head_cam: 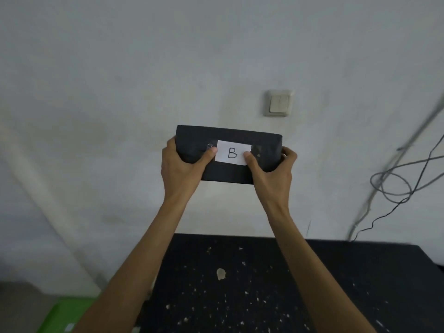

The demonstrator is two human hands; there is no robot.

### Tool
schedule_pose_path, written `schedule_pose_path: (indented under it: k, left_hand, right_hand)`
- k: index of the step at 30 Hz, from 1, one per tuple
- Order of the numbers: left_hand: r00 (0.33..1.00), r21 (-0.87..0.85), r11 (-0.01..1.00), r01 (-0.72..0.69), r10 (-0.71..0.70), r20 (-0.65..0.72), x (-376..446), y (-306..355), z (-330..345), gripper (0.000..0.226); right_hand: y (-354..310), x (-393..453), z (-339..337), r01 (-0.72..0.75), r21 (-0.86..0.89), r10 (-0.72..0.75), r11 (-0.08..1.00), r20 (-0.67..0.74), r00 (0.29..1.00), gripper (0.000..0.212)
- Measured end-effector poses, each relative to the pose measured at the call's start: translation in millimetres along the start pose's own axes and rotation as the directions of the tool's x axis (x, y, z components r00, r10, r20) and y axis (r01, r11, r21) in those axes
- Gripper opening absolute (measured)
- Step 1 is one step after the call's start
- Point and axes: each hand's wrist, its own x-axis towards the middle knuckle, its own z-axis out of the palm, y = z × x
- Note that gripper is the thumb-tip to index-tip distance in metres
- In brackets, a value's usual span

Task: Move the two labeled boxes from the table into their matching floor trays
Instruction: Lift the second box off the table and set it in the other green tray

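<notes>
A dark box [228,173] with a taped white label reading "B" is held up in the air in front of the wall, well above the black table [336,284]. My left hand [180,169] grips its left end with the thumb on the front face. My right hand [271,171] grips its right end the same way. A green tray [64,313] shows at the bottom left, on the floor beside the table, partly hidden by my left forearm. No second box is in view.
The black tabletop is speckled with pale chips and one larger pale scrap [221,273]. A light switch [278,103] sits on the white wall. Loose cables [394,181] hang in loops at the right, down to the table's back edge.
</notes>
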Motion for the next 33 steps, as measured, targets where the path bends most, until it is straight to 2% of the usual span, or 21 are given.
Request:
schedule_pose_path:
  k: [3,6,12,16,22,28,33]
  left_hand:
    - [0.995,-0.026,0.996,-0.088,0.087,-0.046,-4,34,-67,0.089]
    - [0.993,-0.027,0.994,-0.102,0.101,-0.058,-8,37,-96,0.088]
    - [0.996,-0.031,0.996,-0.082,0.081,-0.036,-14,38,-95,0.088]
    - [0.999,-0.080,0.996,-0.039,0.040,0.015,-18,26,-113,0.082]
    - [0.988,-0.006,0.988,0.152,-0.152,0.016,-26,-35,-157,0.060]
    - [0.929,0.064,0.928,0.367,-0.362,-0.079,-39,-103,-212,0.056]
    - [0.883,0.144,0.873,0.467,-0.451,-0.126,-60,-167,-263,0.055]
  right_hand:
    - [-60,-37,14,0.100,0.035,-0.099,0.994,-0.007,0.995,0.076]
    - [-77,-58,26,0.118,0.033,-0.118,0.993,0.011,0.993,0.080]
    - [-72,-60,22,0.110,0.015,-0.109,0.994,-0.009,0.994,0.079]
    - [-71,-70,30,0.108,-0.011,-0.108,0.994,0.030,0.994,0.076]
    - [-37,-100,71,-0.002,-0.105,0.030,0.994,0.268,0.963,0.073]
    - [4,-142,135,-0.104,-0.155,0.166,0.982,0.470,0.867,0.070]
    - [38,-193,185,-0.173,-0.235,0.279,0.957,0.570,0.773,0.067]
